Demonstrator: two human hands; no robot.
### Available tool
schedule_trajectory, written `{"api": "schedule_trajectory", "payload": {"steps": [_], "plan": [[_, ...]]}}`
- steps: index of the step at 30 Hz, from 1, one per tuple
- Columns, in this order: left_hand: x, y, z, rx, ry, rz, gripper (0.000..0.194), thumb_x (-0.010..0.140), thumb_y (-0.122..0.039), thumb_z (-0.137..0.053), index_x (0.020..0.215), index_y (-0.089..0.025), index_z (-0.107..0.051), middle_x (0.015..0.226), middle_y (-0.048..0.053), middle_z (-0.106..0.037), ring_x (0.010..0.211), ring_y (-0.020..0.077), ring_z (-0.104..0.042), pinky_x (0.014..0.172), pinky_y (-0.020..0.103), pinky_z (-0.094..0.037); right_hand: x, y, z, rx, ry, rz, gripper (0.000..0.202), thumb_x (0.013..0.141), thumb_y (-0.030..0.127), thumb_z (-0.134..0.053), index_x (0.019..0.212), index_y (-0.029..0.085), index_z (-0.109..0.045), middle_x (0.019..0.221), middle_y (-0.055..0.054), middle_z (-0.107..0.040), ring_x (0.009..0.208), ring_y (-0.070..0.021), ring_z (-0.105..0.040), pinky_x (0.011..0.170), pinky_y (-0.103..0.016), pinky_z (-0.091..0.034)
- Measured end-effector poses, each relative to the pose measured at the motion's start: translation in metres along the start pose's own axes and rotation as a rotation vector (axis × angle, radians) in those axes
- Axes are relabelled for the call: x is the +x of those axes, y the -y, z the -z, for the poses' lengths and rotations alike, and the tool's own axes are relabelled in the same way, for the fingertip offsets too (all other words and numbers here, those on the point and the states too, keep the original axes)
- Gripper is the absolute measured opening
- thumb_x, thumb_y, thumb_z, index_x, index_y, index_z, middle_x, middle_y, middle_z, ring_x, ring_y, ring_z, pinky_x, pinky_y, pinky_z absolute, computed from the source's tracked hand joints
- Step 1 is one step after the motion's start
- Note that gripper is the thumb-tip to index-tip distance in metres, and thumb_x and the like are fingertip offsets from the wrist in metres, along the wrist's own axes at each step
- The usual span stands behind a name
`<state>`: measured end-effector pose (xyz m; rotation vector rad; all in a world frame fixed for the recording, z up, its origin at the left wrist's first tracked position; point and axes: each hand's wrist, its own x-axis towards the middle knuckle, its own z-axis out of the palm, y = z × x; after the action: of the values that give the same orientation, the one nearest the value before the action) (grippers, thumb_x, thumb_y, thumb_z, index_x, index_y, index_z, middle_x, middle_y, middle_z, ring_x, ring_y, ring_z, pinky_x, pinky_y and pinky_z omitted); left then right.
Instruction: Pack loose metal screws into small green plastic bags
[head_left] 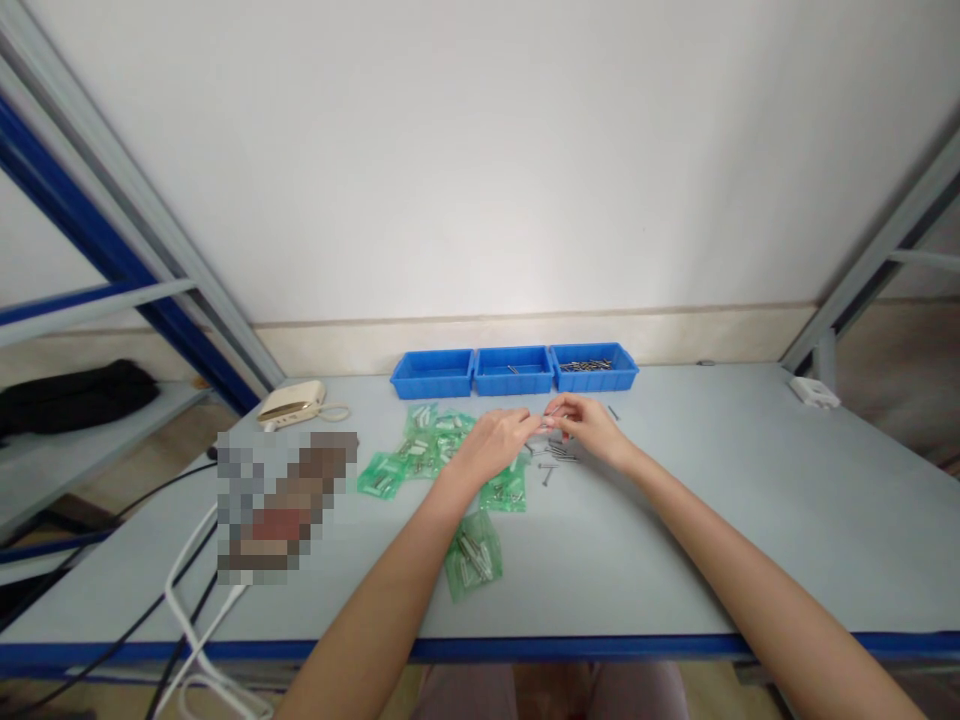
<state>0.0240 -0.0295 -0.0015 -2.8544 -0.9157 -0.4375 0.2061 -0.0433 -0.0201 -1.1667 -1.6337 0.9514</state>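
Note:
My left hand (495, 442) and my right hand (591, 424) meet over the middle of the table, fingertips almost touching. Both are closed in a pinch around something small, pale and partly hidden, which I cannot make out. Loose metal screws (551, 467) lie just below and beside my right hand. Under and around my left hand are several green plastic bags (424, 448) with metal and pale pieces inside. One green bag (474, 556) rests nearer the front edge, beside my left forearm.
Three blue trays stand behind my hands: a left tray (433, 388), a middle tray (514, 384) with a small piece, and a right tray (598, 381) holding many screws. At left are a cream power strip (291, 404), a blurred-out object (289, 505) and cables. A white adapter (814, 393) sits far right.

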Motion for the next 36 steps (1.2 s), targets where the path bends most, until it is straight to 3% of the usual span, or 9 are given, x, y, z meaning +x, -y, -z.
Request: {"api": "schedule_trajectory", "payload": {"steps": [6, 11, 14, 17, 25, 36], "plan": [[0.001, -0.001, 0.000, -0.309, -0.096, 0.165, 0.031, 0.092, -0.029, -0.033, 0.081, -0.017, -0.059, 0.069, 0.001, -0.061, 0.064, 0.0127, -0.056, 0.061, 0.021, -0.036, -0.003, 0.008, 0.004, 0.044, 0.031, 0.036, 0.028, 0.069, 0.042, -0.062, 0.081, 0.017, -0.058, 0.076, -0.002, -0.064, 0.060, -0.0115, -0.056, 0.057, -0.025, -0.046], [0.003, -0.003, -0.001, -0.536, -0.104, 0.239, 0.032, 0.091, -0.035, -0.034, 0.078, -0.017, -0.057, 0.061, -0.002, -0.060, 0.058, 0.0113, -0.054, 0.058, 0.020, -0.036, -0.007, 0.016, 0.006, -0.350, -0.080, 0.141, 0.018, 0.076, 0.035, -0.058, 0.081, 0.019, -0.063, 0.080, -0.003, -0.068, 0.070, -0.0152, -0.060, 0.065, -0.026, -0.043], [0.004, -0.004, -0.002, -0.537, -0.127, 0.247, 0.023, 0.089, -0.035, -0.039, 0.094, -0.019, -0.055, 0.067, -0.003, -0.062, 0.059, 0.0113, -0.054, 0.058, 0.021, -0.037, -0.010, 0.020, 0.005, -0.580, -0.104, 0.173, 0.014, 0.080, 0.032, -0.054, 0.081, 0.021, -0.064, 0.079, -0.001, -0.069, 0.071, -0.0159, -0.061, 0.066, -0.025, -0.040], [0.003, -0.002, -0.002, -0.469, -0.130, 0.243, 0.021, 0.088, -0.035, -0.043, 0.097, -0.020, -0.055, 0.070, -0.003, -0.061, 0.061, 0.0116, -0.055, 0.059, 0.021, -0.037, -0.012, 0.022, 0.005, -0.665, -0.086, 0.158, 0.015, 0.082, 0.033, -0.053, 0.083, 0.023, -0.064, 0.077, 0.000, -0.069, 0.067, -0.0158, -0.061, 0.064, -0.025, -0.038], [0.002, -0.001, -0.001, -0.390, -0.118, 0.247, 0.021, 0.089, -0.026, -0.040, 0.090, -0.020, -0.059, 0.073, -0.001, -0.063, 0.067, 0.0126, -0.057, 0.064, 0.021, -0.037, -0.009, 0.015, 0.007, -0.617, -0.053, 0.137, 0.019, 0.084, 0.035, -0.050, 0.086, 0.022, -0.063, 0.080, 0.000, -0.069, 0.071, -0.0160, -0.061, 0.065, -0.025, -0.038], [0.003, -0.003, -0.002, -0.480, -0.111, 0.294, 0.028, 0.089, -0.034, -0.037, 0.081, -0.017, -0.059, 0.060, -0.002, -0.058, 0.056, 0.0112, -0.052, 0.056, 0.020, -0.034, -0.012, 0.015, 0.001, -0.684, -0.111, 0.246, 0.019, 0.084, 0.035, -0.050, 0.089, 0.022, -0.063, 0.091, -0.002, -0.069, 0.073, -0.0168, -0.060, 0.081, -0.031, -0.031]]}}
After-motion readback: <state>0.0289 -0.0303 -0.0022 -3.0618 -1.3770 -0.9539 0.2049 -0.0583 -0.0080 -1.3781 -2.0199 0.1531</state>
